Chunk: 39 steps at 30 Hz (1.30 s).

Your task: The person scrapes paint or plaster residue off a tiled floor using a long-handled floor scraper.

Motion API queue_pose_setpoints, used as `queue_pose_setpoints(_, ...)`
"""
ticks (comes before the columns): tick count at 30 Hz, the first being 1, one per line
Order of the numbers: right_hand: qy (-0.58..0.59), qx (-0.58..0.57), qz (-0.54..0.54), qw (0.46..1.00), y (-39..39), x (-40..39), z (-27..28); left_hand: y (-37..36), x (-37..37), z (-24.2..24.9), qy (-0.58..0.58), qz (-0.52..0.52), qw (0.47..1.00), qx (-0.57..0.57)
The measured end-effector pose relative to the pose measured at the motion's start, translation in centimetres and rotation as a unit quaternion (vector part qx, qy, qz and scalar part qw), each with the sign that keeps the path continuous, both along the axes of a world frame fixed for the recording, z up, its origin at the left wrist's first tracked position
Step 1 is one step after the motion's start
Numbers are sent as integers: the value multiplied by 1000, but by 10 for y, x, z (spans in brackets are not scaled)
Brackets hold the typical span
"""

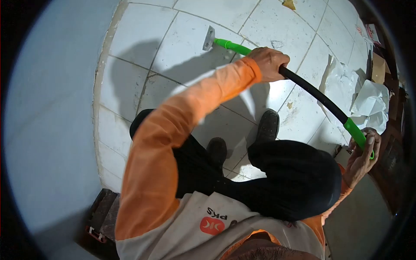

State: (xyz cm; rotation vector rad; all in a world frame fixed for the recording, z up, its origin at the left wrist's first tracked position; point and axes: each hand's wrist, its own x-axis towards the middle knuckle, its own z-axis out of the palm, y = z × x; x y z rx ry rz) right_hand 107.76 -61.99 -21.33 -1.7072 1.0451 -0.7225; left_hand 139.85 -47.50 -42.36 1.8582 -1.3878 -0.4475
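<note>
A long-handled scraper [314,93] slants across the view. Its handle is black in the middle and green towards both ends, and it looks curved through the lens. My left hand [269,64] is wrapped round the shaft where green meets black. At the far end, a flat grey metal head [209,38] is at or close to the tiled floor [182,43]. My right hand [364,151] holds the green grip [355,132] at the near end, by a small hanging loop; the fingers are partly hidden behind it.
To the left rises a pale blue wall [52,108]. Crumpled white sheets [370,104] lie at the right beside a cardboard box [378,68] and dark wooden furniture [392,160]. A dark case-like object [103,216] stands at lower left. My bent knees and dark shoes [267,125] are below the shaft.
</note>
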Motion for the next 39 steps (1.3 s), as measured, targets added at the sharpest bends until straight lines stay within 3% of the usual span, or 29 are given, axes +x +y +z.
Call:
queue_pose_setpoints(2, 2, -11, 3, 1000, 8, 8, 10, 0, 24, -15, -10, -126, 986, -104)
queue_pose_setpoints(3, 81, -49, 65, 993, 12, 7, 19, 3, 36, -23, -82, -152, 985, -26)
queue_pose_setpoints(4, 161, -85, 127, 975, 16, 4, 28, 11, 45, -20, -84, -150, 985, -26)
queue_pose_setpoints(5, 260, -62, 132, 955, 14, -4, 40, 19, 54, -17, -83, -168, 976, 109)
queue_pose_setpoints(6, 283, -53, 215, 933, 5, -11, 39, 23, 61, -15, -85, -183, 950, 240)
queue_pose_setpoints(8, 435, 36, 182, 881, 25, 26, 49, 32, 59, -32, -38, -180, 953, 240)
queue_pose_setpoints(9, 466, -40, 262, 844, 35, 35, 43, 34, 55, -35, -54, -172, 958, 224)
queue_pose_setpoints(10, 480, -40, 303, 822, 37, 43, 40, 34, 54, -39, -69, -163, 962, 207)
queue_pose_setpoints(12, 487, -54, 390, 780, 39, 55, 35, 39, 47, -52, -63, -139, 971, 185)
queue_pose_setpoints(15, 525, -32, 418, 741, 40, 60, 51, 52, 36, -60, -33, -63, 997, 42)
queue_pose_setpoints(18, 482, -55, 457, 746, 55, 53, 64, 68, 14, -64, -93, -70, 993, 31)
queue_pose_setpoints(20, 467, -61, 475, 743, 67, 52, 72, 78, 4, -51, -50, -28, 998, -4)
queue_pose_setpoints(22, 527, -62, 452, 717, 79, 54, 73, 85, 6, -57, -68, -7, 998, -13)
queue_pose_setpoints(23, 492, -120, 491, 709, 81, 54, 63, 91, 14, -63, -64, -3, 998, -16)
queue_pose_setpoints(25, 494, -122, 503, 699, 96, 69, 50, 109, 37, -78, -123, 38, 983, -131)
queue_pose_setpoints(31, 450, -134, 523, 711, 115, 97, 16, 145, 84, -72, -143, 21, 989, 22)
queue_pose_setpoints(36, 520, -122, 511, 674, 122, 46, 68, 137, -3, -68, -66, 13, 990, -122)
queue_pose_setpoints(39, 543, -132, 509, 654, 141, 28, 83, 147, -20, -57, -47, 3, 993, -104)
